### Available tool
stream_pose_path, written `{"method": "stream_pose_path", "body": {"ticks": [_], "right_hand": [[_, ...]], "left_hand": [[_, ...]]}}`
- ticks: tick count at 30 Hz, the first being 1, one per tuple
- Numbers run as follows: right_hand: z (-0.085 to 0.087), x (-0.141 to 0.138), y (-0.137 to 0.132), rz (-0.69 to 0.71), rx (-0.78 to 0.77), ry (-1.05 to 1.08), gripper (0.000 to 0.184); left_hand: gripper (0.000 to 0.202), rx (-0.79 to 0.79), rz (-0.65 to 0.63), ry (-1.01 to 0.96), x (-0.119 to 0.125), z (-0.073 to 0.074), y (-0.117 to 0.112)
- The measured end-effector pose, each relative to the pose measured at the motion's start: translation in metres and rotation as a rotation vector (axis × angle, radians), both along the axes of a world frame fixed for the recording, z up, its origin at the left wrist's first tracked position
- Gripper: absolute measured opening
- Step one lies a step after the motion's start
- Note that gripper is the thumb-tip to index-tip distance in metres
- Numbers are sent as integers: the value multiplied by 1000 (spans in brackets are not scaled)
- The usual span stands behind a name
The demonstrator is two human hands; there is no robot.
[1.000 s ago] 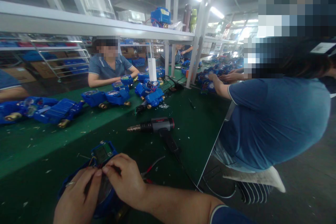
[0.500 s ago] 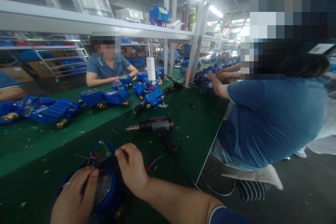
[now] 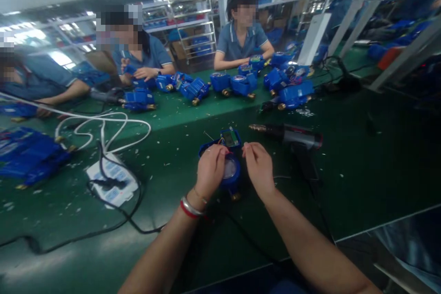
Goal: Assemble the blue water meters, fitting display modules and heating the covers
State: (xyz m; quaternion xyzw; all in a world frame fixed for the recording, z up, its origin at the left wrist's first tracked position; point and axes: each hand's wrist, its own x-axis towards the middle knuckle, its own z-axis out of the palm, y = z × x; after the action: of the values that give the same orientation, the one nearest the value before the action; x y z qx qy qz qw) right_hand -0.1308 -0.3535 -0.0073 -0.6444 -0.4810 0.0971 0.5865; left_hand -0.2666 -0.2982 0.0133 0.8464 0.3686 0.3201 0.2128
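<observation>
Biggest change is the view itself. The head has swung left and tipped down, so the person in blue who filled the right side a second ago is out of frame. Now the long green table (image 3: 165, 220) runs out well beyond both grips, with co-workers seated along its far edge behind a row of blue units (image 3: 241, 83).

Off to the left of the left grip there's a looping white cable (image 3: 103, 124) and a flat white pack (image 3: 113, 179), neither of which showed before. The heat gun (image 3: 292, 134) is lying flat where it was, just past the right grip and a bit to its right. Nobody's touching it.

The blue meter (image 3: 230, 170) sits on the table between the two grips, with its little green board (image 3: 230, 138) sticking up on the far side of the fingers.

The hands have come apart. A second ago they were bunched together on top of the meter. Now the left hand (image 3: 211, 170) is curled onto the meter's left side, grip closed around the dial rim, with a bit of red wire (image 3: 228, 152) at the fingertips. The right hand (image 3: 257, 167) has slid off to the meter's right, thumb and forefinger pinched together. Whatever's in that pinch is too thin to make out.

So the dial face is uncovered again and the work has shifted from the top of the meter to its two sides.
</observation>
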Motion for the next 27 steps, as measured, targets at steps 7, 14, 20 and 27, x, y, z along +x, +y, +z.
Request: {"method": "stream_pose_path", "body": {"ticks": [7,14,20,27], "right_hand": [[-13,2,6,-50,-138,-121,10],[2,-5,-3,12,33,-126,14],[6,-11,-5,135,61,-190,10],[3,-10,-2,149,70,-128,9]], "left_hand": [[24,-36,7,-39,-1,-2,-1],[23,-1,8,-28,-1,-3,0],[19,24,-5,1,-1,-5,0],[14,28,-5,15,0,-7,6]]}}
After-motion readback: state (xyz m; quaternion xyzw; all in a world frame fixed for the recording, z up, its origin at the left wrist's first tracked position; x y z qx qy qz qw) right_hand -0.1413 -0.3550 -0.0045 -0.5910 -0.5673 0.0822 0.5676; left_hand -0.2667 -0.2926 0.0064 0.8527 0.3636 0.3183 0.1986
